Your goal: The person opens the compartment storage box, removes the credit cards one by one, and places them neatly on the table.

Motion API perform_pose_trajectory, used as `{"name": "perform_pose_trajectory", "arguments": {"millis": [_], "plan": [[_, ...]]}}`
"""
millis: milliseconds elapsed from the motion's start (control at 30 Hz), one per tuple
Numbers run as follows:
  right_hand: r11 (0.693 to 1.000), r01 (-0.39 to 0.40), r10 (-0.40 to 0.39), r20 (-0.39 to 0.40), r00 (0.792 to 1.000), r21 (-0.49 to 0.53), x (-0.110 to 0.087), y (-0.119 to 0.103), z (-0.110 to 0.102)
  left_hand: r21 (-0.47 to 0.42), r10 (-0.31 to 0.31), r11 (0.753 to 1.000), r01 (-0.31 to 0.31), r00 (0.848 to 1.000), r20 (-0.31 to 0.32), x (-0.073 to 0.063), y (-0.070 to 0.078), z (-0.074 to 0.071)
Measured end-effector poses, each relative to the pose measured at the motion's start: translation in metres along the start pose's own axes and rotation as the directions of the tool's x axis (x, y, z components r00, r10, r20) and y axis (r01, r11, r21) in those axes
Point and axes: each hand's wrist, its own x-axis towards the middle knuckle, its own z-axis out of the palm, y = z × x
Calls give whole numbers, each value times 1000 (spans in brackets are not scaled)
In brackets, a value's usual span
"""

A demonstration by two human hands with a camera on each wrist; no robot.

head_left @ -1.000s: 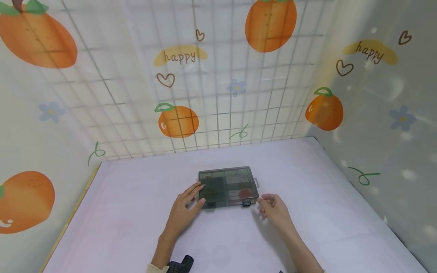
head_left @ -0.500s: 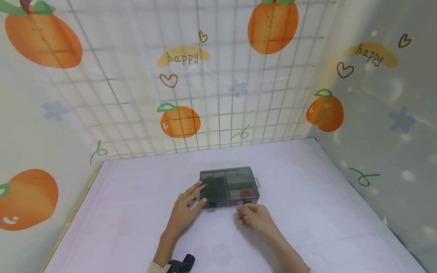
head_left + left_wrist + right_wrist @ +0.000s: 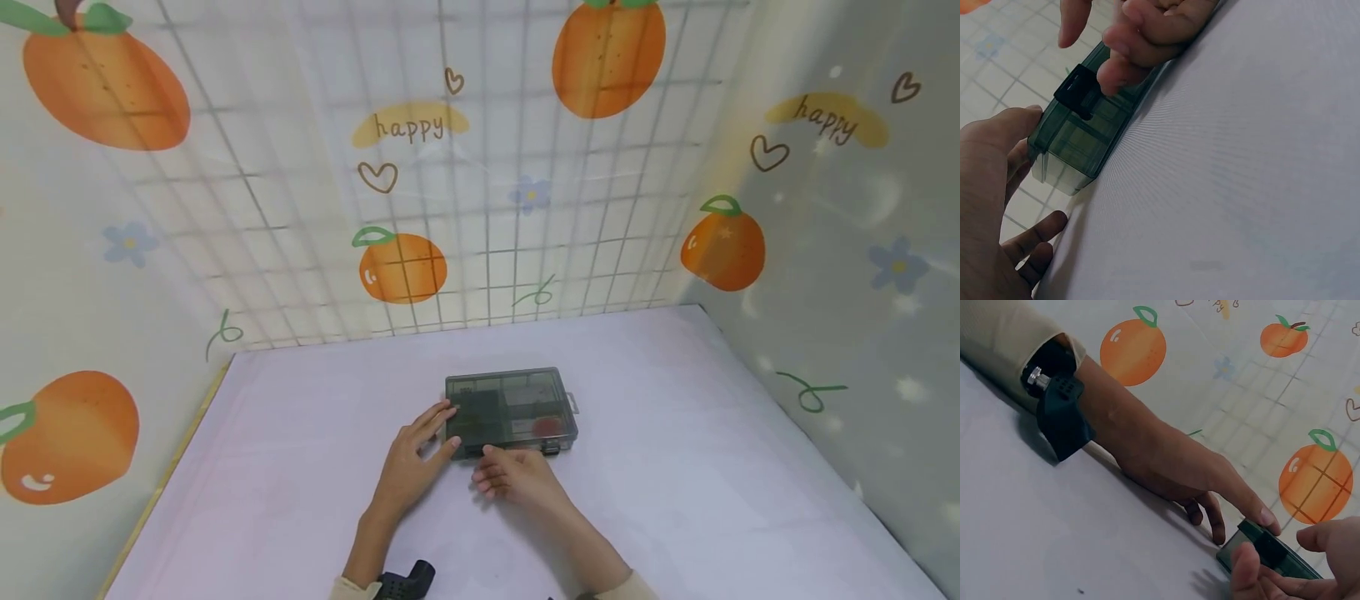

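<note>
A flat, dark translucent plastic compartment box lies on the table with its lid down. Something red shows through its front right compartment. My left hand rests at the box's left end, fingers extended, thumb touching the front left corner. In the left wrist view, that thumb lies against the lid's edge. My right hand is at the front side, its loosely bent fingers beside the left latch. Whether the fingertips touch this latch is hard to tell. The right latch sits farther along the front.
The white table spreads out around the box. A grid-patterned sheet with printed oranges hangs behind it and along both sides. A small hanging loop sticks out from the box's right end.
My right hand has moved left along the front, from the box's right corner past the right latch to the left latch. The left hand has stayed at the left end.
</note>
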Motion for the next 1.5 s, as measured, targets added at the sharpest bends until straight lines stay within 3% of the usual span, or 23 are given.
{"name": "perform_pose_trajectory", "arguments": {"millis": [167,500,700,833,967,1133,1233,1367,1433,1467,1500], "plan": [[999,-42,43,-42,998,23,6,1,5,-12,-13,1000,13,1000,5,1,2,-1],[992,-103,106,-38,994,71,17,3,13,-9,-45,999,45,999,26,1,2,-1],[988,-92,107,-125,986,120,18,1,17,-15,-18,1000,19,1000,12,5,3,-1],[994,-64,74,-124,990,88,19,-1,21,-9,-10,1000,10,1000,-2,7,1,-3],[997,-69,70,-35,997,38,16,1,17,-33,-27,999,27,1000,6,5,1,-3],[988,-50,54,24,998,-144,5,1,8,-27,-43,999,44,998,41,2,-2,0],[934,46,-36,33,999,-355,-3,-2,1,-20,-48,999,49,998,31,1,-3,1],[794,177,-184,46,982,-582,-12,-9,-17,-19,-62,998,63,998,26,1,-5,0],[713,274,-298,75,952,-645,-17,-14,-30,-23,-69,997,69,997,29,1,-5,0],[661,321,-360,89,929,-679,-18,-17,-38,-22,-71,997,72,997,33,1,-5,1],[587,372,-430,112,896,-719,-19,-20,-46,-23,-73,997,73,997,34,1,-5,1]]}}
